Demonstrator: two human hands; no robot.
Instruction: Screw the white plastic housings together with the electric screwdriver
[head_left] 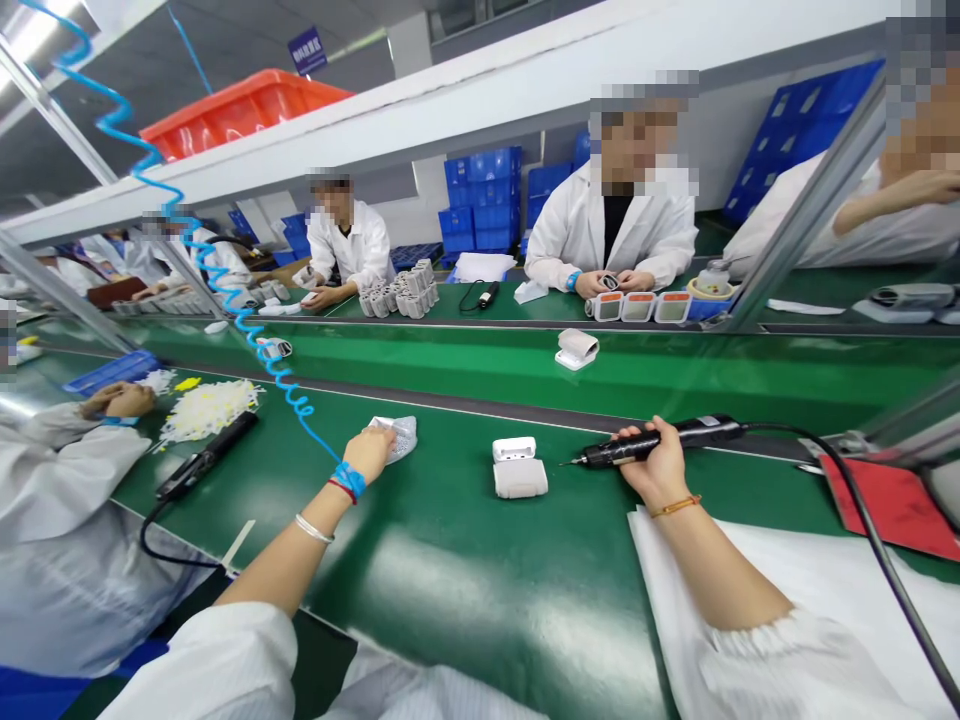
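My left hand, with a blue wrist strap, is closed at a small clear bag of tiny grey parts. Its fingertips are at the bag's near side, and what they pinch is hidden. In my right hand is a black electric screwdriver, held level with its bit pointing left. Between my hands, on the green table, sits a white and light-grey plastic housing, apart from both hands. The screwdriver's bit stops short of it on the right.
A similar housing lies on the green conveyor. At left are a pile of white and yellow pieces, another black screwdriver and a co-worker's hands. White sheeting and a red sheet lie right.
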